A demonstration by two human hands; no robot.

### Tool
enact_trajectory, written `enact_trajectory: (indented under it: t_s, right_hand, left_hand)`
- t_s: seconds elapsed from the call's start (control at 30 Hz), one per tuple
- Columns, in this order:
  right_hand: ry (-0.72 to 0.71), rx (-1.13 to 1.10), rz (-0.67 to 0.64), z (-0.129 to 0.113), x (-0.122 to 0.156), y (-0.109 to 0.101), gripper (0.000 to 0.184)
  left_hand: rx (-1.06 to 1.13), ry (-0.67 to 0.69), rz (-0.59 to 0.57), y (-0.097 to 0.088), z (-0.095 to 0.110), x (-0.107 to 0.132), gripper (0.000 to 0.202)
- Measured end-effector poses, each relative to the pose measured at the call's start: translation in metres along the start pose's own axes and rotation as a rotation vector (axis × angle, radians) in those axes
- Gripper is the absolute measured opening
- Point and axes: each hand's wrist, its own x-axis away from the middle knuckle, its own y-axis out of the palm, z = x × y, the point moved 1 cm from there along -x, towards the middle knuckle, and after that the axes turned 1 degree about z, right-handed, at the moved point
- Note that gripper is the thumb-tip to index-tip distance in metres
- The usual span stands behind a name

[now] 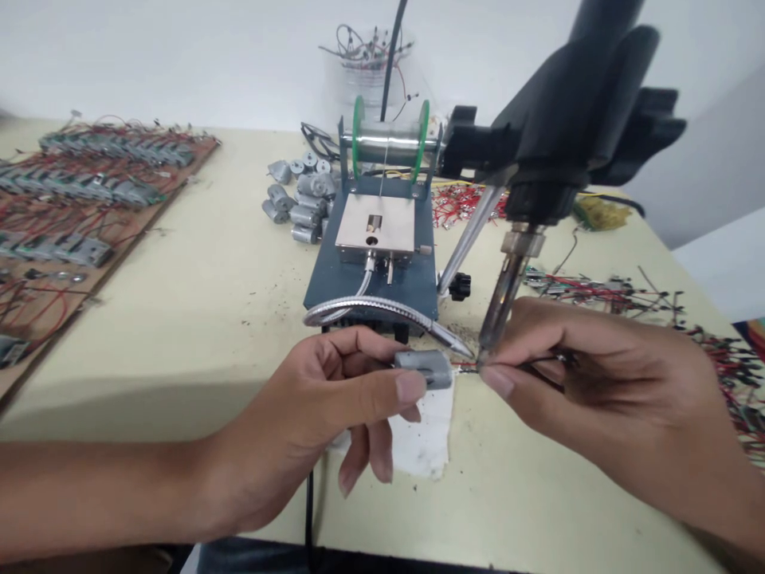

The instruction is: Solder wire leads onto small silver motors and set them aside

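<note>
My left hand (316, 406) is closed on a small grey electric motor (439, 369), thumb in front and fingers behind, with the terminal end facing right. My right hand (621, 391) pinches a thin red and black wire piece (467, 366) by the motor's end; its far part is hidden in the fingers. A soldering iron (505, 287) points down from a stand, its tip beside my right fingertips at the wires. The nozzle of a curved metal solder-feed tube (451, 339) reaches the same spot. Whether wire and motor terminal touch, I cannot tell.
Behind my hands stands a solder feeder (323, 279) with a green-rimmed solder spool (388, 143). Loose motors (307, 211) lie to its left. A wooden board (173, 187) carries rows of wired motors. Bundles of wired parts (610, 291) lie right. White paper (421, 438) lies below the motor.
</note>
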Motion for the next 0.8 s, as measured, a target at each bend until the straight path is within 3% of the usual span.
enact_trajectory:
  t_s: [0.3,0.47,0.8]
  right_hand:
    - [-0.032,-0.001,0.037,-0.002,0.001,0.0,0.012]
    - [-0.125,0.018,0.11,-0.006,0.001,-0.001,0.012]
    - [-0.132,0.0,0.163,-0.01,0.0,-0.002,0.013]
  left_hand:
    - [-0.012,-0.011,-0.033,0.001,0.005,0.003,0.026]
    - [-0.034,0.027,-0.062,0.001,0.008,0.004,0.026]
    - [-0.014,0.036,-0.099,0.003,0.009,0.005,0.022]
